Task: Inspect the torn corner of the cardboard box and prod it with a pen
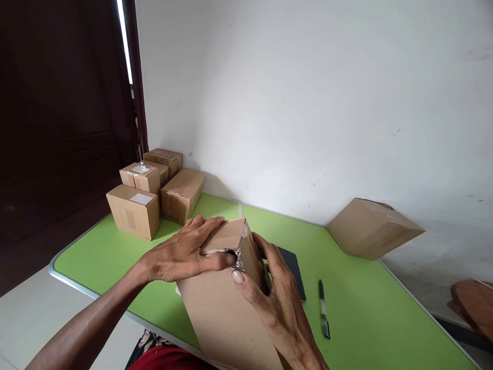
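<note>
I hold a tall cardboard box (223,308) upright and tilted toward me at the near edge of the green table (365,318), its lower end close to my lap, where a bit of red cloth (169,358) shows. My right hand (275,303) wraps the box's right side near the top, thumb pressed flat on the front face just under the upper edge, fingers curled round the far side; it has a firm hold on the box. My left hand (181,252) lies palm down across the top flap, fingers stretched over it toward the far edge, thumb pushed along the front rim where the flap meets the wall. A ragged, dark-printed strip (235,257) shows at that seam, between my two thumbs. The left hand presses rather than clasps: it lies flat and spread on the cardboard.

Just past my right hand a dark flat slab (295,264) lies on the table, partly hidden by my fingers. Near it, to the right, a black marker (323,308) lies lengthwise, pointing away from me.

Farther off, at the table's far right corner, a single closed carton (372,228) rests tipped against the white wall (327,103). At the far left corner stands a cluster of small sealed cartons (154,192), some stacked, two with pale labels on top. Behind them is a dark door (65,118).
</note>
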`<state>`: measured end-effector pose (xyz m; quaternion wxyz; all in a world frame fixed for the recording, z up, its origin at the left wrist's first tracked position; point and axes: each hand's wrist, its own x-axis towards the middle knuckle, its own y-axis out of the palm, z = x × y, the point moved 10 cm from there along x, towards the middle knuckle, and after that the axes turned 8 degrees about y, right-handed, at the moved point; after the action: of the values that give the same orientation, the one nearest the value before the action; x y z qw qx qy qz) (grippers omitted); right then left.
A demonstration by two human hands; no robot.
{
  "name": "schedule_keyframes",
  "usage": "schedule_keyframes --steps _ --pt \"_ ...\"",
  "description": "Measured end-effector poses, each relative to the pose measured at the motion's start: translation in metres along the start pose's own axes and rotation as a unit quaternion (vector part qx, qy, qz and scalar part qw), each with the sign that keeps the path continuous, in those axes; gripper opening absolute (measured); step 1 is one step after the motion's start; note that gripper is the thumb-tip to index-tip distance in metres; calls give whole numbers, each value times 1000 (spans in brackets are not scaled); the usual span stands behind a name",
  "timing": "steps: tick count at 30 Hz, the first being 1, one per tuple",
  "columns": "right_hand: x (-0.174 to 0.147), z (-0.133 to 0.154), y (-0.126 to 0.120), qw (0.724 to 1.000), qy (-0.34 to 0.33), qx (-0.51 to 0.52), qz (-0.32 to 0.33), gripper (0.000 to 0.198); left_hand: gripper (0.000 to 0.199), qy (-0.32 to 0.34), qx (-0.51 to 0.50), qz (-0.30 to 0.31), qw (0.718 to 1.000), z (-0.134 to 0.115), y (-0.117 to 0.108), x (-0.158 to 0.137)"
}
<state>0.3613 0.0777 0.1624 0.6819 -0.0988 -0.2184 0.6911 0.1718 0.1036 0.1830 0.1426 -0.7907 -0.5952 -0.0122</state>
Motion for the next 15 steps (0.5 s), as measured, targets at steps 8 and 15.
schedule_keyframes --steps 8,15 --pt "7 -14 5 999 -9 36 23 82 76 23 69 -6 997 -1 -11 -3" --pt "13 -19 12 984 41 129 119 84 95 11 46 20 999 7 -25 -10"
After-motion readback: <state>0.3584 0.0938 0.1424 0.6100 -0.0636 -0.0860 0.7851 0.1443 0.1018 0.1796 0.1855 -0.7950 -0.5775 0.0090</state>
